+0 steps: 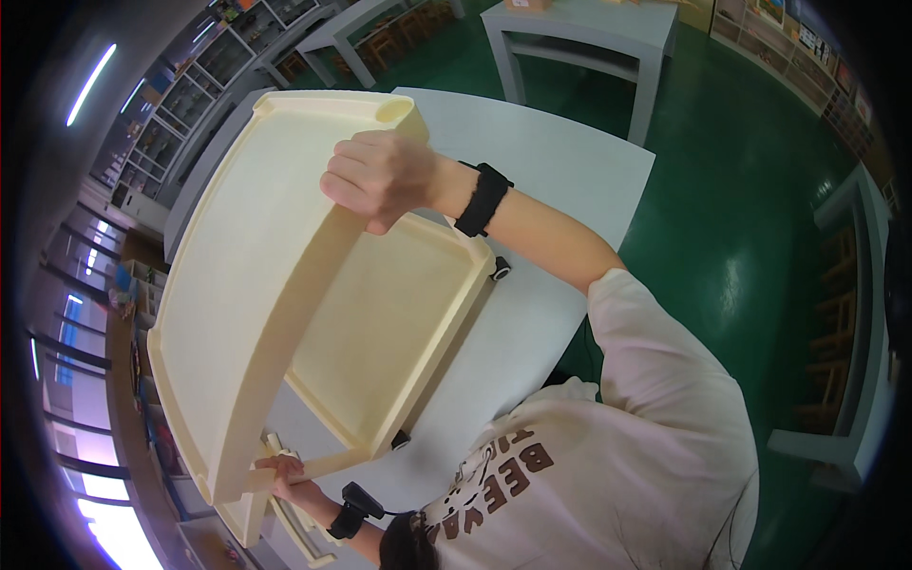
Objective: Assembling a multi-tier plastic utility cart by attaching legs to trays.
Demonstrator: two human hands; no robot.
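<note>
A large cream plastic tray (247,209) with raised rims and round corner sockets is held up at a slant. My right hand (378,180) is closed over its right rim near the far corner. Underneath, a second cream tray (380,323) with small black casters rests on the table. Down at the lower left, my left hand (283,473) has its fingers bent against the raised tray's near corner; part of the grip is hidden. Beside that hand are some thin cream posts (302,537).
The trays are over a white table (532,142). Another grey-white table (589,28) stands beyond it, and a third table (855,361) is at the right with wooden stools under it. The floor (731,247) is green. Shelves line the walls.
</note>
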